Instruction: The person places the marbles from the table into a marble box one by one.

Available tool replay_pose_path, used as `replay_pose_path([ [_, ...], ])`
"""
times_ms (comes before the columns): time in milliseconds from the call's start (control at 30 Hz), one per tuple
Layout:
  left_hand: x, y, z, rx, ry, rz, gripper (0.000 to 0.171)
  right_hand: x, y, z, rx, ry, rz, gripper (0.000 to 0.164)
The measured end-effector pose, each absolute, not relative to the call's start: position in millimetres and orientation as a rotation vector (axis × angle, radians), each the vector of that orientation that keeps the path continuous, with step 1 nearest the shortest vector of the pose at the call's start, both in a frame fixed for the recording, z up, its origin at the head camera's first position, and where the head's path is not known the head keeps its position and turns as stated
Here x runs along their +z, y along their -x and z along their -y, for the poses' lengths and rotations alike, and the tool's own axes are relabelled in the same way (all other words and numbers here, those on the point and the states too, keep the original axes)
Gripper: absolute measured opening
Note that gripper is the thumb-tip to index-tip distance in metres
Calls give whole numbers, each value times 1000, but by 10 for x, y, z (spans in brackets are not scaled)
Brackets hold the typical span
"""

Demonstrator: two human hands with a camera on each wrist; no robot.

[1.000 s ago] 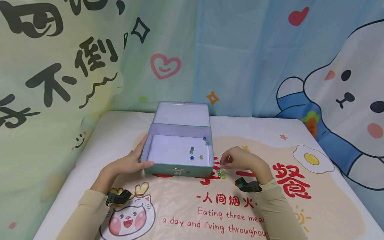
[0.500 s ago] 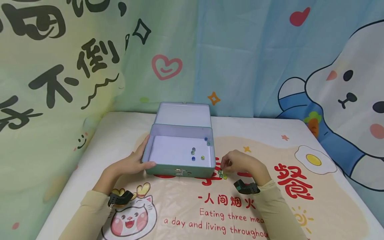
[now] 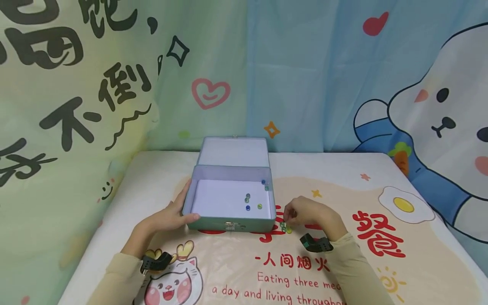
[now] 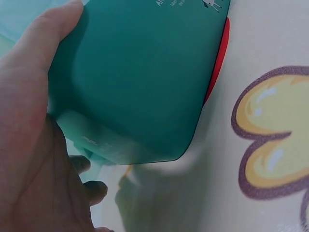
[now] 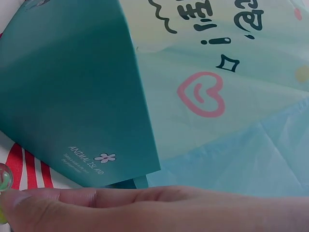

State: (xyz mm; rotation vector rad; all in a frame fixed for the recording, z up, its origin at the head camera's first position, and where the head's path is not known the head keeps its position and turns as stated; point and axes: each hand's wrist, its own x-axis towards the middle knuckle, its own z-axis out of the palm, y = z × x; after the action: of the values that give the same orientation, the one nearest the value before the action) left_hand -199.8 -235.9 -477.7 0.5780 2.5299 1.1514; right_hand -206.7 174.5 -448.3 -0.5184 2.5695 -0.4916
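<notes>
A green metal tin box (image 3: 232,224) with a white inside stands with its lid (image 3: 233,151) tipped back. Several glass marbles (image 3: 248,208) lie in its right half. My left hand (image 3: 164,220) grips the box's left front corner, thumb at the front rim, fingers along the side; in the left wrist view the fingers partly pass behind the tin (image 4: 125,87). Right of the box, my right hand (image 3: 310,214) pinches at a small cluster of green and yellow marbles (image 3: 283,227). In the right wrist view the thumb tip meets a clear green marble (image 5: 5,179).
A printed cloth (image 3: 297,271) with red characters and cartoons covers the table. Behind it hangs a patterned curtain (image 3: 289,84). A black strap device (image 3: 156,262) sits on the left wrist, another (image 3: 315,243) on the right.
My right hand has come down slightly onto the marbles beside the box. My left hand keeps its hold on the box. The head view has shifted a little.
</notes>
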Motion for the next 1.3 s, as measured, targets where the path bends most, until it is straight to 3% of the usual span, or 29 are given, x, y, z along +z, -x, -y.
replay_pose_path([
  [1300, -4828, 1975, 2362, 1177, -569, -2540, 103, -4565, 2039, -1703, -501, 508, -2595, 14],
])
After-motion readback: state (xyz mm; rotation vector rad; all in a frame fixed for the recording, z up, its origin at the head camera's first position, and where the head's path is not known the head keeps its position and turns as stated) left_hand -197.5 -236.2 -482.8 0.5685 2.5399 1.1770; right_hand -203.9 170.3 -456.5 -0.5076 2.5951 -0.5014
